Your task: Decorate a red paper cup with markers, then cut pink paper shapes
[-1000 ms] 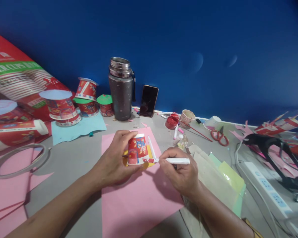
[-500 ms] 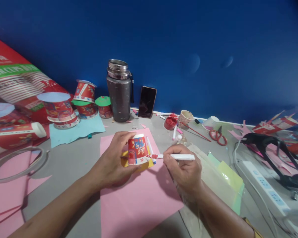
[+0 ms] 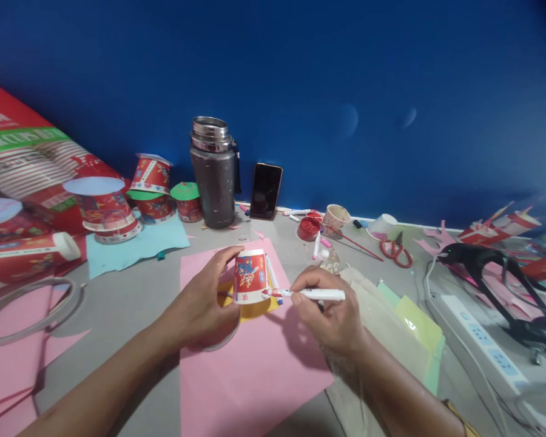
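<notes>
My left hand point(image 3: 207, 297) is wrapped round the left side of a small red printed paper cup point(image 3: 251, 276), with a white rim at its lower edge. Between the thumb and fingers of my right hand point(image 3: 330, 309) is a white marker pen point(image 3: 321, 294), its red tip at the cup's lower right edge. Whether the tip touches the cup is hard to tell. Under the cup lie a yellow piece of paper point(image 3: 257, 311) and a large pink sheet point(image 3: 255, 370). Another white marker with a blue end point(image 3: 273, 273) lies just behind the cup.
Behind stand a dark thermos point(image 3: 213, 182) and a phone point(image 3: 266, 191). Decorated cups point(image 3: 101, 203) and a roll of tape point(image 3: 75, 303) are at left. Red-handled scissors point(image 3: 395, 250), a red paint pot point(image 3: 308, 229), a brush point(image 3: 359, 243) and a power strip point(image 3: 482, 340) are at right.
The cup has turned a little in my left hand, so its print faces differently. My right hand and the marker have shifted slightly left and down in view, along with the whole scene.
</notes>
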`<state>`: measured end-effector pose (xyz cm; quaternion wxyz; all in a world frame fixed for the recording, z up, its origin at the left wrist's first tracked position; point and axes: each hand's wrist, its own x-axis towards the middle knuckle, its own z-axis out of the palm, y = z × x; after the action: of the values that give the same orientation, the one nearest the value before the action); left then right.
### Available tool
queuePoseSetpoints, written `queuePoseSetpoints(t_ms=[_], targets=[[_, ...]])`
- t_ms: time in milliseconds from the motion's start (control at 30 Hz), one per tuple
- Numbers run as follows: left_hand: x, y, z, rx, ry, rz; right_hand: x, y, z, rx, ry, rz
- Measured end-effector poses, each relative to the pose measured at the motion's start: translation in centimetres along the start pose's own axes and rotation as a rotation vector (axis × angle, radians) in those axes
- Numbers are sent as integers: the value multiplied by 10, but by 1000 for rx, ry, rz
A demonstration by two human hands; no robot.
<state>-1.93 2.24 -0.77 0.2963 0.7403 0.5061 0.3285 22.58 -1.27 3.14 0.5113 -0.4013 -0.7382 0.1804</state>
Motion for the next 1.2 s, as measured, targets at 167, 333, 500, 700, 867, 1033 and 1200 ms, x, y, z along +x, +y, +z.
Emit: queuePoseSetpoints(t_ms=[167,333,500,700,867,1033,1200], targets=[[-1,3,1,-28,-10,-18,1,-1,0,-24,-32,-68],[-2,2,2,-56,-5,0,-1,1,2,-18,-40,-116],[-1,0,1,-60,-44,-55,-2,3,4,-29,-30,-143],[0,5,0,-78,-45,-80,-1,2,2,-41,-32,-134],[-1,6,-1,-61,-45,-86,-1,3,2,-41,-32,-142],[0,4,-2,-50,-44,-55,-1,4,2,-45,-38,-136],[0,4,-2,-53,-40,-49,-2,4,2,-52,-28,-131]])
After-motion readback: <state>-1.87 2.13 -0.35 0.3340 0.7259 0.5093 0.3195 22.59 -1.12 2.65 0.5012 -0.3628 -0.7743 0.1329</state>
